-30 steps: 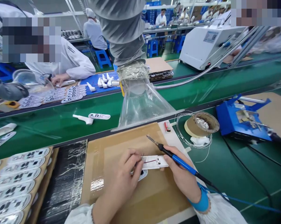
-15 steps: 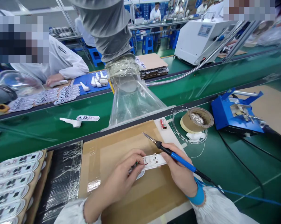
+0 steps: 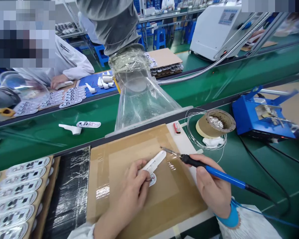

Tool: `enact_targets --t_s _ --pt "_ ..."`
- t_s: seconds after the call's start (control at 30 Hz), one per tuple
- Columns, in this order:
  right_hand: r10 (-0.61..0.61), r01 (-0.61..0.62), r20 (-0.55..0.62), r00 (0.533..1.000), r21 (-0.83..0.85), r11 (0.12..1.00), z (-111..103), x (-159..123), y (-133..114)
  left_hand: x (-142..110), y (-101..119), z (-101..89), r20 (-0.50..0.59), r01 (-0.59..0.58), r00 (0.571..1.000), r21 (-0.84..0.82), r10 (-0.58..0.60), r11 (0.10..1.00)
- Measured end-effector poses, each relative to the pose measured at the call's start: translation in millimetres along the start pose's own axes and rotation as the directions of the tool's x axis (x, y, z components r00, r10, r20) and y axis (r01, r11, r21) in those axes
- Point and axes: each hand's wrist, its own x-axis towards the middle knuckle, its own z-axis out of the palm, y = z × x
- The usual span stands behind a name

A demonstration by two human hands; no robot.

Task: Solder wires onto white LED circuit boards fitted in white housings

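My left hand (image 3: pixel 133 189) pinches a narrow white plastic part (image 3: pixel 154 162) with thin red wires against the brown cardboard mat (image 3: pixel 114 156); a small white oval piece (image 3: pixel 153 180) lies under its fingertips. My right hand (image 3: pixel 211 186) is closed round a blue-handled soldering iron (image 3: pixel 214 172). The iron's metal tip (image 3: pixel 165 150) hovers just right of the white part's far end, not touching it.
A clear fume hood (image 3: pixel 142 99) on a grey duct hangs just beyond the mat. A solder spool with wire (image 3: pixel 215 124) and a blue iron stand (image 3: pixel 261 116) sit to the right. Trays of white oval boards (image 3: pixel 17 186) lie left. Across the green conveyor (image 3: pixel 40 132), a person in white works.
The white part has swung from lying crosswise to pointing up and away to the right. My right hand let go of it and drew back to the right with the iron.
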Motion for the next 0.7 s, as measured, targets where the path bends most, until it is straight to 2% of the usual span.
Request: enact_targets --t_s 0.1,0.23,0.47,0.7 --pt "0.025 -0.024 0.058 0.998 -0.016 1.000 3.2 -5.7 -3.4 -5.3 -1.3 11.5 -0.067 -0.037 0.997 0.122 0.045 0.992" --pt "0.062 -0.056 0.106 0.992 -0.058 0.997 9.1 -6.9 -3.7 -6.8 -3.9 16.2 -0.102 -0.046 0.992 0.200 0.068 0.979" --pt "0.100 -0.085 0.104 0.990 -0.140 0.987 9.6 -7.3 -1.9 -8.4 -6.0 17.4 -0.099 -0.058 0.992 0.223 0.081 0.973" --pt "0.080 -0.065 0.135 0.988 -0.115 0.991 9.6 -6.4 -1.1 -7.8 -6.8 19.6 -0.104 -0.074 0.989 0.265 0.104 0.961"
